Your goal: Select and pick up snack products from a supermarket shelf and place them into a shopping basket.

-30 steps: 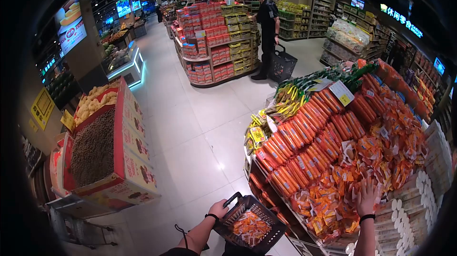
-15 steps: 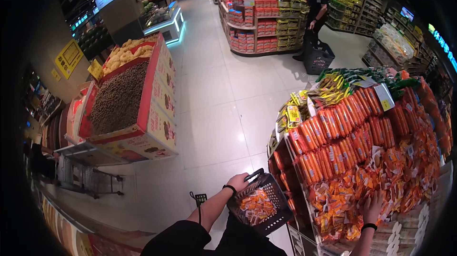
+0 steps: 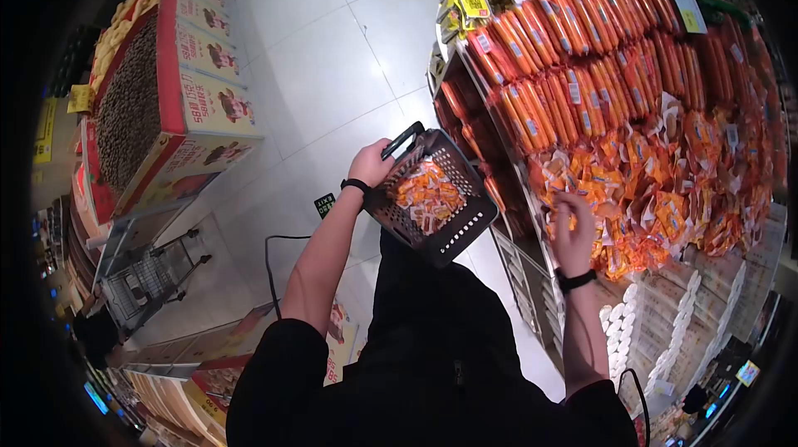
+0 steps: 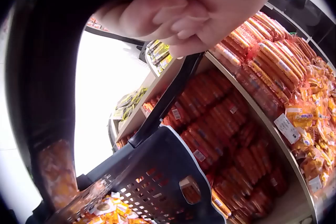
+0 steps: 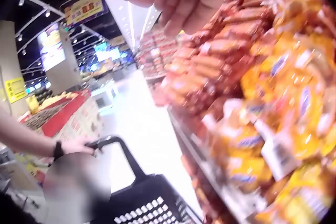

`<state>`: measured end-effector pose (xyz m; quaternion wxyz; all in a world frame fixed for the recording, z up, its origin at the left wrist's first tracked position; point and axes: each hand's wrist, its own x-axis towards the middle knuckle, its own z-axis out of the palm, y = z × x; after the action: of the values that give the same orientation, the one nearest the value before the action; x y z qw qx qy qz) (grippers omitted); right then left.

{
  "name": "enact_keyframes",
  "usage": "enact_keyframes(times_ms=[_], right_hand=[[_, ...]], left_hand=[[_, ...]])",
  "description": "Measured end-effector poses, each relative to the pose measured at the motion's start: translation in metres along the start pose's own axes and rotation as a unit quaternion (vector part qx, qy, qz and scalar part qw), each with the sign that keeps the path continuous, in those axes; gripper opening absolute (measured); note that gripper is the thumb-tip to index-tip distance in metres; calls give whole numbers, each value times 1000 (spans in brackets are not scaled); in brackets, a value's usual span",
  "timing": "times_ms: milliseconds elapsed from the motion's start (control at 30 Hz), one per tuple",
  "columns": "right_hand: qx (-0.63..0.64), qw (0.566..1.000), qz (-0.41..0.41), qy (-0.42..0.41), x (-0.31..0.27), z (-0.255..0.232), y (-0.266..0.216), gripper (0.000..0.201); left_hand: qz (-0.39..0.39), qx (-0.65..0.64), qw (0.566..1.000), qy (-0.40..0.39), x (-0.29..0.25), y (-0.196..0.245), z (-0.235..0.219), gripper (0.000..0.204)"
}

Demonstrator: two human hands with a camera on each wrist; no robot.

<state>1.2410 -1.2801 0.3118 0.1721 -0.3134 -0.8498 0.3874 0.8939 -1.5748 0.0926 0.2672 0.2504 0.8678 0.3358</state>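
My left hand grips the black handle of a dark plastic shopping basket. Inside the basket lies a heap of small orange-and-white snack packets. In the left wrist view, the curled fingers wrap the handle above the perforated basket wall. My right hand hovers by the left edge of a pile of loose orange packets. Its fingers are loosely bent with nothing between them, as the right wrist view shows.
Rows of long red-orange packs stand behind the loose pile, with white-ended packages in front. Across the tiled aisle is a red-edged bin of dark wrapped pieces. A metal cart stands at lower left.
The head view has tipped down. My right hand has come up off the loose packets and moved left, toward the basket. The left hand keeps its grip on the basket handle.
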Motion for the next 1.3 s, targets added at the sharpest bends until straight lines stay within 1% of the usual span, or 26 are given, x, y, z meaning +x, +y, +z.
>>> enact_keyframes(times_ms=[33,100,167,233,267,300,367,433,467,500,567,600,633,700,733,800,833,867,933,1000,1100,1167,1200,1233,1267,1300], right_hand=[[11,996,7,-87,-6,30,9,17],[17,980,-38,-193,-22,98,57,20],[75,948,83,-298,-43,168,116,26],[30,919,160,-360,-51,233,164,37],[24,923,162,-349,-63,274,203,44],[69,921,192,-331,-61,304,217,52],[37,908,262,-327,-70,393,291,78],[-52,921,185,-339,-63,465,338,96],[-53,879,256,-400,-38,485,336,105],[-43,895,228,-380,-36,525,364,107],[-135,913,137,-359,-24,608,420,105],[-179,891,126,-398,0,622,417,99],[-253,889,61,-377,3,658,444,92],[-347,829,61,-435,19,705,474,97],[-359,778,73,-510,44,697,457,93],[-320,762,43,-562,40,734,503,86],[-298,753,29,-587,37,754,527,83],[-315,742,35,-591,22,769,541,72],[-372,765,55,-522,-35,831,598,53],[-455,831,118,-297,-108,937,688,39],[-402,763,69,-502,-67,817,572,39],[-311,825,153,-447,-80,809,592,44],[-305,833,172,-429,-100,831,628,45],[-299,839,192,-412,-111,842,641,45],[-336,778,180,-499,-53,753,552,43],[-332,788,178,-487,-56,744,545,40]], left_hand=[[-20,14,1000,1,0,3,0,35],[-28,-23,999,-5,1,0,3,36],[-31,-10,999,2,-1,2,5,36],[-32,3,999,9,2,5,4,35],[-31,10,999,10,2,7,5,34],[-29,16,999,12,5,9,7,33],[-35,12,999,12,6,13,8,30],[-15,-14,999,28,6,11,11,26],[-14,-28,999,25,8,9,13,27],[-13,-40,999,22,9,7,14,27],[2,-13,999,48,6,6,20,20],[-25,-1,999,37,6,5,18,26],[-52,10,998,22,5,6,15,33],[-71,44,996,18,4,4,13,33],[-38,70,997,15,7,4,12,30],[-22,103,993,49,-10,-10,15,29],[22,105,994,29,-8,-16,9,32],[11,69,998,-10,2,-8,4,35],[2,33,997,-67,13,-2,-2,40],[14,34,996,-83,16,0,-3,40],[8,39,993,-108,20,0,-7,40],[20,42,996,-76,19,-1,-1,37],[25,45,997,-61,18,-1,2,36],[-2,38,997,-65,15,0,2,34],[-30,30,997,-69,12,2,1,32],[-55,18,996,-72,9,5,1,30]])
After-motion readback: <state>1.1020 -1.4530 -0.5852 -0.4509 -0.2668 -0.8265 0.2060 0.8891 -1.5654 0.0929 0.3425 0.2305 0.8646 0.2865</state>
